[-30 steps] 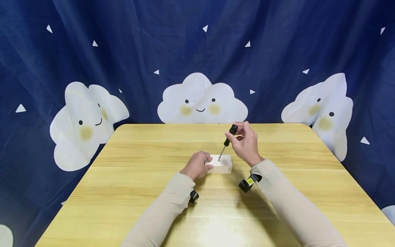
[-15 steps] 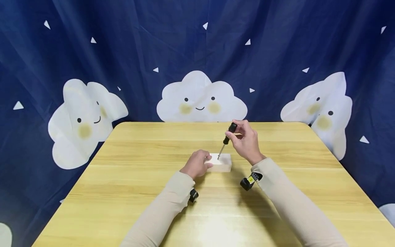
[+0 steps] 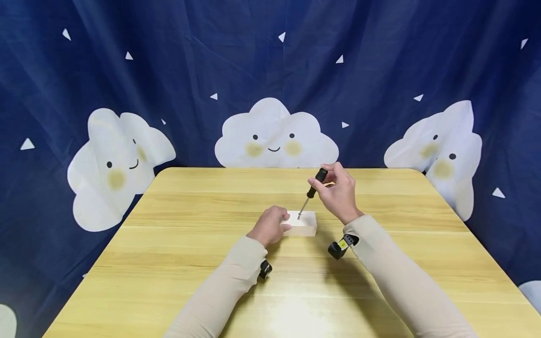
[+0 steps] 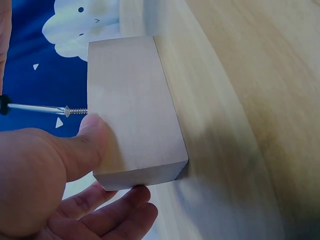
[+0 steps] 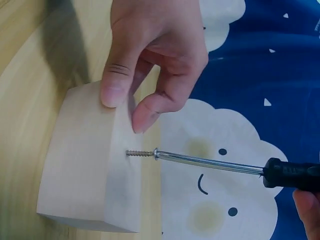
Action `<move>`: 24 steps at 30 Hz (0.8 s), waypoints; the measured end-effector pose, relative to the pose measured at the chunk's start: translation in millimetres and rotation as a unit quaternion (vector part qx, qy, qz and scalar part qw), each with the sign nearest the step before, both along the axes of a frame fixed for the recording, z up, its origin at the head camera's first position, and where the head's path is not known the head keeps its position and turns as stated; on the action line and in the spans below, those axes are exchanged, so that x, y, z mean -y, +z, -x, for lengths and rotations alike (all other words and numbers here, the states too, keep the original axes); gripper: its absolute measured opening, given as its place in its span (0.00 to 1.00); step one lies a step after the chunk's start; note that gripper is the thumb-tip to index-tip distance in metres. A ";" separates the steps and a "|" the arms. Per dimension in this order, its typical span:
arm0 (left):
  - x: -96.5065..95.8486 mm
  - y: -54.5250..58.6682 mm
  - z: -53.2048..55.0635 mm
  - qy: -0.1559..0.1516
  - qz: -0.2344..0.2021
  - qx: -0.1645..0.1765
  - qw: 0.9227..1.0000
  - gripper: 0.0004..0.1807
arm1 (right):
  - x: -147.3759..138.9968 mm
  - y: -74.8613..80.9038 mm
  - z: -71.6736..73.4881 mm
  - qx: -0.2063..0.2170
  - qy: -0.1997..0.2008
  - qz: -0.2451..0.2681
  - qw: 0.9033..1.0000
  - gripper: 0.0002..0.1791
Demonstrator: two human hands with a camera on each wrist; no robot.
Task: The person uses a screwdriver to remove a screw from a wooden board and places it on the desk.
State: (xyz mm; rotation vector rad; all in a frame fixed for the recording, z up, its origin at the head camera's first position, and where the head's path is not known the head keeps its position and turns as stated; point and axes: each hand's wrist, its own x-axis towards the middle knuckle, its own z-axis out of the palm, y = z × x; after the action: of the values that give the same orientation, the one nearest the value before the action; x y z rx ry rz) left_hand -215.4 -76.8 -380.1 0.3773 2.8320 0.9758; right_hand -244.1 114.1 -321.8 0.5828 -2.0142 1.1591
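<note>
A pale wooden block [image 3: 302, 229] lies on the table, and my left hand [image 3: 270, 226] grips its left end. In the left wrist view the thumb [image 4: 90, 142] presses on the block's near side, with other fingers curled at its end. A screw [image 5: 140, 153] stands in the block's top face, most of its thread showing. The screwdriver [image 3: 312, 188] leans to the right, its tip on the screw's head. Up at the black handle [image 5: 295, 175], my right hand [image 3: 338, 193] pinches it between thumb and fingers.
The wooden table [image 3: 190, 263] stretches out around the block. Behind its far edge hangs a dark blue curtain [image 3: 181, 61] with smiling white clouds. Black wrist cameras [image 3: 336, 250] sit below the sleeves.
The right hand's fingers shift slightly on the screwdriver handle. The left hand and the block stay where they were; the whole view shifts a little.
</note>
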 end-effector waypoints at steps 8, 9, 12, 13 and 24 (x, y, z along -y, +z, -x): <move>-1.3 0.3 -0.6 -0.004 -0.005 -0.006 1.000 0.12 | -1.7 0.1 0.1 0.034 0.036 0.009 0.999 0.23; -1.2 0.3 -0.6 -0.005 -0.005 -0.009 1.000 0.12 | -1.8 0.1 -0.3 0.038 0.042 0.009 0.998 0.23; -0.7 0.1 -1.1 -0.007 -0.004 -0.012 1.000 0.12 | -2.3 -0.6 -1.3 0.042 0.052 0.007 0.998 0.23; -0.5 0.0 -1.1 -0.007 -0.003 -0.011 1.000 0.12 | -2.6 -1.1 -1.2 0.038 0.050 0.005 0.998 0.23; 0.8 -0.2 0.4 -0.006 0.005 -0.012 1.000 0.13 | 1.5 -11.0 4.7 -0.026 -0.033 0.023 0.999 0.27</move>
State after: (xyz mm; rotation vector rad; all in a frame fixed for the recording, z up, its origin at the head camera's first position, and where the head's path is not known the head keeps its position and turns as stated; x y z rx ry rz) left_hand -215.8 -77.6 -380.3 0.4077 2.8512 0.9611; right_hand -248.7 112.7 -332.8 0.5126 -1.9432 1.1372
